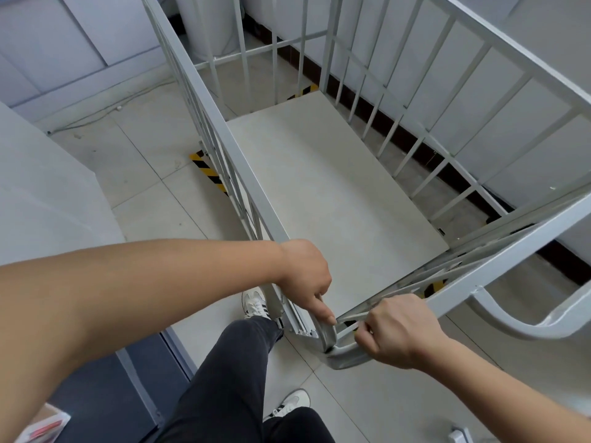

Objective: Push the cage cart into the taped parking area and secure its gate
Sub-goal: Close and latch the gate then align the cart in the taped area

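A pale grey cage cart point(224, 139) with barred sides and a bare floor panel stands in front of me beside the wall. Yellow-and-black tape point(209, 172) shows on the floor under its left side, at the far corner and under the near gate. The gate point(499, 251) runs along the near right side, its end meeting the cart's near left corner post. My left hand point(307, 279) rests at that corner with the forefinger pressed on the curved latch point(329, 334). My right hand point(399, 330) is closed around the gate's end bar next to the latch.
A white wall with a dark skirting board runs along the cart's right side. A curved handle point(524, 324) sticks out from the gate at the right. My legs and white shoes stand by the near corner. A dark mat lies at lower left, and a white cylinder stands beyond the cart.
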